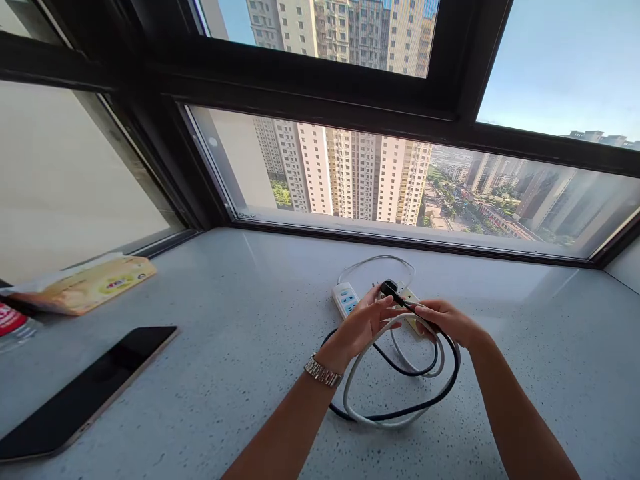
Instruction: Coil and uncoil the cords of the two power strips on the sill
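Note:
Between the fingers of my left hand is a black plug, with its black cord running toward my other hand. My right hand pinches that black cord just behind the plug. A white cable loops together with the black cord under and around both hands, resting partly on the sill. Behind my left hand lies a white power strip with blue-marked sockets. A second, cream-coloured power strip is partly hidden by my fingers. A metal watch sits on my left wrist.
A dark tablet or phone lies on the speckled white sill at left. Beyond it are a yellow tissue pack and a bottle with a red label. Dark window frames border the sill at the back.

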Demonstrator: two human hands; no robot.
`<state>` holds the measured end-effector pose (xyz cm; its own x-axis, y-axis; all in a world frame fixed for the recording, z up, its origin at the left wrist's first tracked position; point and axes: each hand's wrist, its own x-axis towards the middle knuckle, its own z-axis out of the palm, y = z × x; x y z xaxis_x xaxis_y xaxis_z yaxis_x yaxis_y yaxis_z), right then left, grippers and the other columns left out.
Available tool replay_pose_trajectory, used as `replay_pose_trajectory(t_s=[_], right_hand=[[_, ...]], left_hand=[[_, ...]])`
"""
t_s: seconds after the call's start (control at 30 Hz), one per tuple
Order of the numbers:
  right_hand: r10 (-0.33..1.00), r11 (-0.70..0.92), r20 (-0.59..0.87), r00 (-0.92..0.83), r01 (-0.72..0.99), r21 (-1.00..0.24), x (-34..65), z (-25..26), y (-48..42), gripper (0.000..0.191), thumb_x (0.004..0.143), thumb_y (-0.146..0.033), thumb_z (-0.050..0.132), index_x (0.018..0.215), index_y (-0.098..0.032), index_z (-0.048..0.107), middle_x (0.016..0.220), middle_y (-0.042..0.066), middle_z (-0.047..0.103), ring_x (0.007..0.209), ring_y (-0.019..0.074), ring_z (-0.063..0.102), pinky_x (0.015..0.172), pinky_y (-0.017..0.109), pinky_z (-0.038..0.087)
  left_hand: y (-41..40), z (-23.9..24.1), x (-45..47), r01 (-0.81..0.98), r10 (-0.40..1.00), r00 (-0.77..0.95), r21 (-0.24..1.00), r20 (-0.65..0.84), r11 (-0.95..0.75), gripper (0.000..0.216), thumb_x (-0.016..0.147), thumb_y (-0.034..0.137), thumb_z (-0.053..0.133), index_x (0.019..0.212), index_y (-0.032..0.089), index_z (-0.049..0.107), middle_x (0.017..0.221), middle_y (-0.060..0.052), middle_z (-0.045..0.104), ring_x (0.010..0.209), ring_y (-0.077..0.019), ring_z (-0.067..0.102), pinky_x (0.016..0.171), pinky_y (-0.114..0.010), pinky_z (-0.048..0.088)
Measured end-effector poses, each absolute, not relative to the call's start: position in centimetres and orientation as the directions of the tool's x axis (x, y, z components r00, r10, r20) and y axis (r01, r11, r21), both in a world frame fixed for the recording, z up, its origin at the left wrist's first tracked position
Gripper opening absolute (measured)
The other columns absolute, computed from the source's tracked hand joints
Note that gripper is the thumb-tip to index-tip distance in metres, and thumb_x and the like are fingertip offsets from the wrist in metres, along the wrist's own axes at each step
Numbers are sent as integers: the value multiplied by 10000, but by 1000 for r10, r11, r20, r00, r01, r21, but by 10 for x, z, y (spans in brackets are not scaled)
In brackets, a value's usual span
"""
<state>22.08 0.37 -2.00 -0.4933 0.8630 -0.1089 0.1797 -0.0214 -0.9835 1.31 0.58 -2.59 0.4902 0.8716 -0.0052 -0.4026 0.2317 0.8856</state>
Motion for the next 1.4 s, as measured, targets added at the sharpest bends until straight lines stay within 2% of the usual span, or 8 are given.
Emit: replay_pose_trajectory(t_s=[0.13,0.3,0.47,0.6,0.9,1.07,1.23,1.4], right_hand=[[908,-87,-126,-400,115,-990,215,-21,3,528,712,-674,642,685,-157,534,508,-85,371,394,31,270,366,187,197],[954,-106,-123,-273,74,-992,218,-22,4,509,689,-651,670,658,-168,511,477,-75,425,388,41,329,380,189,254],[973,-143,-149,-176,47,-989,219,-20,6,447,573,-536,789,688,-153,590,573,0,610,541,104,556,537,221,443],[994,-112,-112,-16,-45,-993,224,-16,9,406,543,-478,820,671,-145,626,661,29,660,636,112,602,602,212,473],[991,125,78,109,-547,-828,233,21,-13,297,628,-326,776,659,-191,513,386,-124,340,323,32,258,319,158,238],[968,246,164,192,-574,-781,216,34,-33,249,689,-298,667,626,-204,445,409,-102,360,354,52,308,355,171,290],[918,347,224,328,-389,-853,193,32,-44,295,745,-379,651,629,-207,441,516,-58,454,475,87,438,456,211,376],[958,259,228,175,-177,-950,194,31,-46,345,759,-506,654,692,-197,516,633,-2,576,584,125,515,556,250,430]], left_hand=[[4,-26,11,-197,844,532,959,-69,203,805,743,449,750,1397,202,353,1176,-172,648,846,-240,713,642,-269,554],[3,-22,7,-111,853,514,980,-87,167,1023,710,458,772,1492,167,180,957,-129,716,543,-123,642,517,-235,512],[7,-20,3,-37,829,557,994,-62,99,585,685,462,750,1105,82,603,572,23,607,380,-52,455,393,-183,381],[12,-27,1,90,848,523,995,-79,37,355,723,418,671,899,113,625,520,53,548,350,-49,406,367,-188,340],[19,-30,2,298,956,240,925,166,-236,395,751,460,608,976,140,661,827,-74,695,795,-203,656,674,-291,509],[-9,-4,14,118,795,544,914,267,-387,429,828,485,582,1096,160,660,1062,-106,705,1013,-231,634,862,-332,480],[-51,-3,45,-3,572,812,979,120,-201,625,738,390,734,1294,213,510,1000,-79,703,919,-208,635,840,-345,473],[-79,5,63,-150,576,817,960,-13,235,299,708,363,711,851,158,548,690,19,537,600,-107,546,616,-255,466]])
